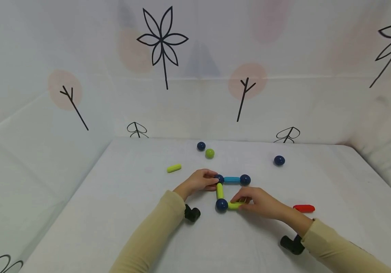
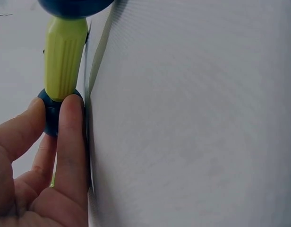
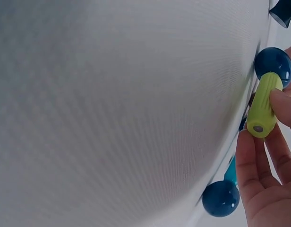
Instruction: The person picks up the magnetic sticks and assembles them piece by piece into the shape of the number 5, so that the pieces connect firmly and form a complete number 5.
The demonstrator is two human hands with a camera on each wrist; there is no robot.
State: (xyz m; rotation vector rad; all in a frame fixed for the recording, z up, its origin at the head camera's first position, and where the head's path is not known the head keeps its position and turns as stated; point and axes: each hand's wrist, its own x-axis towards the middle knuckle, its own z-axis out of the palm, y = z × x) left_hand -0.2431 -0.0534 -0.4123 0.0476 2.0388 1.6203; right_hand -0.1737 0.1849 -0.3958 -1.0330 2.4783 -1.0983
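My left hand (image 1: 197, 181) pinches a navy ball (image 1: 221, 177) between thumb and fingers. From that ball a blue rod (image 1: 231, 179) runs right to another navy ball (image 1: 245, 179). A yellow-green rod (image 2: 65, 59) joins the pinched ball to a nearer navy ball (image 1: 221, 205). Thumb and fingers of my right hand (image 1: 262, 203) hold a second yellow-green rod (image 3: 263, 106), whose left end meets the nearer ball. Its free end shows a small metal tip in the right wrist view. Together the pieces form three sides of a square, its right side open.
Beyond the hands lie a loose navy ball (image 1: 201, 146), a light green ball (image 1: 210, 153) and a yellow-green rod (image 1: 174, 168). Farther right are another navy ball (image 1: 279, 160) and a red rod (image 1: 304, 208). Black devices (image 1: 292, 244) sit at both wrists. Patterned white cloth (image 1: 195, 106) rises behind the table.
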